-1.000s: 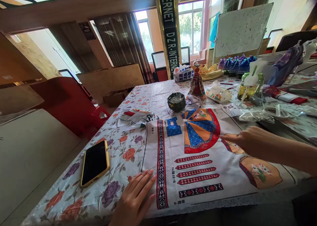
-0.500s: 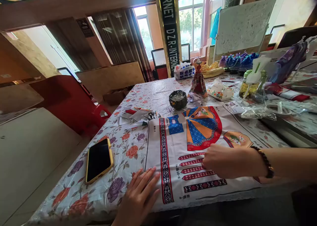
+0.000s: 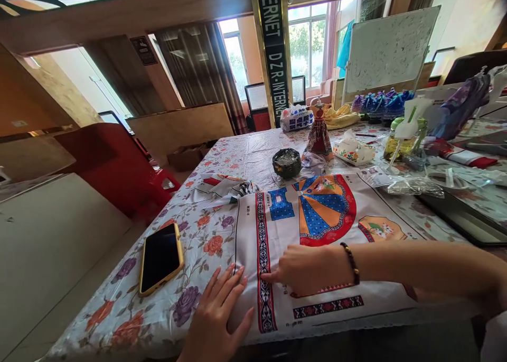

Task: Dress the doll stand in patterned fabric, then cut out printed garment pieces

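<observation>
We've got both palms flat and open on the printed fabric panel: left hand at its near-left edge, right hand just right, fingertips on the red vertical band running away from us.

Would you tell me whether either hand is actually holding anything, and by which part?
Nothing is gripped. The left hand lies flat on the printed cloth at its left edge; the right hand rests on it beside the red patterned strip.
</observation>
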